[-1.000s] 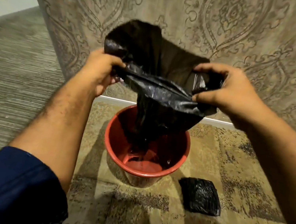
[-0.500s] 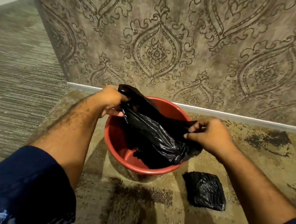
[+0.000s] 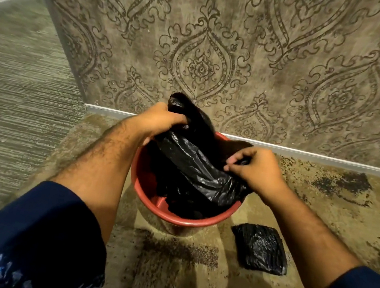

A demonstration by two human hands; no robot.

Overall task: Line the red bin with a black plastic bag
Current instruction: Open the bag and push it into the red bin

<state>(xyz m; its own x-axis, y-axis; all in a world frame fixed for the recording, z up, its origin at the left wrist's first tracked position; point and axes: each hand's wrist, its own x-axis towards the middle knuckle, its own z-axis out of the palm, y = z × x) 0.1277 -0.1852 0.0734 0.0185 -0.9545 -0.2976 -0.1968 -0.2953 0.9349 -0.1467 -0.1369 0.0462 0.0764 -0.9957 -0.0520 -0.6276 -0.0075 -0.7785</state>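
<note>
A round red bin (image 3: 174, 218) stands on the patterned floor close to the wall. A black plastic bag (image 3: 195, 167) hangs down into it, its lower part bunched inside and covering most of the bottom. My left hand (image 3: 160, 121) grips the bag's edge above the bin's far left rim. My right hand (image 3: 255, 169) pinches the bag's opposite edge over the right rim. The bag's mouth is stretched between both hands.
A folded pack of black bags (image 3: 261, 248) lies on the floor just right of the bin. A wall with ornate wallpaper (image 3: 221, 62) and a pale skirting strip (image 3: 329, 158) rises right behind the bin. Striped grey carpet (image 3: 12, 105) spreads to the left.
Both hands came down with the bag from well above the bin to its rim. The bag's body has dropped inside the bin, and the hands have spread slightly apart.
</note>
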